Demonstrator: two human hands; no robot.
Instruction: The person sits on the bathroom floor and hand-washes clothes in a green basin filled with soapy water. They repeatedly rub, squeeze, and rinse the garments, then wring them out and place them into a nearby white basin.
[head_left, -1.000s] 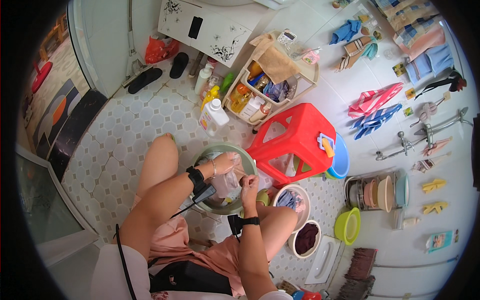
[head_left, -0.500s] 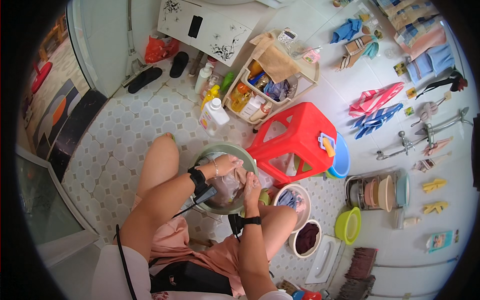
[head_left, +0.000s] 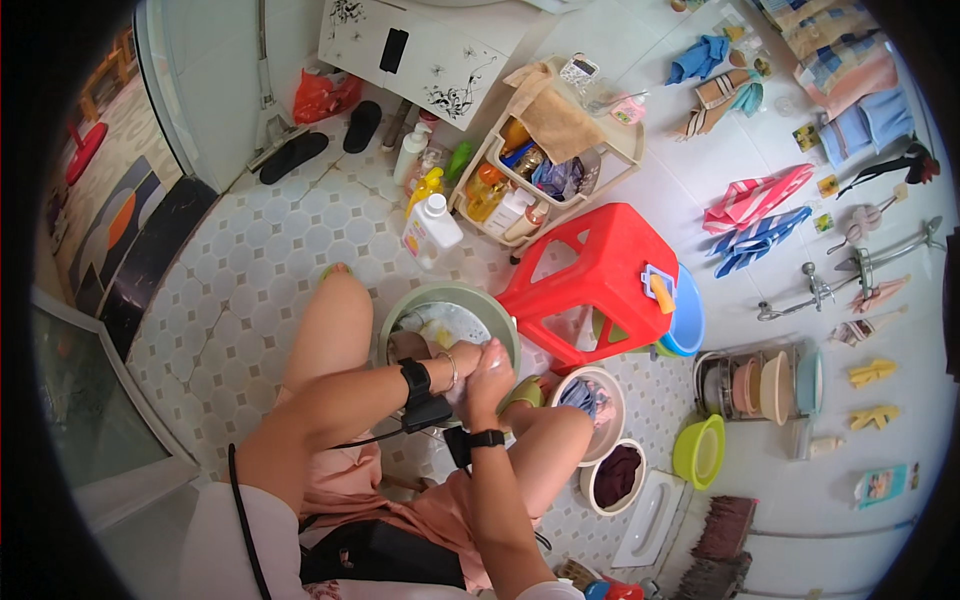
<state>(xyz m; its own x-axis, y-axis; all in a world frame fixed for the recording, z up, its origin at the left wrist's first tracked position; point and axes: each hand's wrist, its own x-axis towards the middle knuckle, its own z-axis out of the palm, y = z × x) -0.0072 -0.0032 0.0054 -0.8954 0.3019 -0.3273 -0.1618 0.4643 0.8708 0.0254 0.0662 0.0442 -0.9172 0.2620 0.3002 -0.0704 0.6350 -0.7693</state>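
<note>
Both hands meet over the near rim of a green wash basin (head_left: 400, 310) set on the tiled floor between the person's knees. The right hand (head_left: 493, 372) is closed around something pale, seemingly wet cloth, though it is too blurred to tell; the left hand (head_left: 462, 362) presses against it, curled. Just beyond stands a red plastic stool (head_left: 600, 270), and farther off a white detergent bottle (head_left: 430, 228).
</note>
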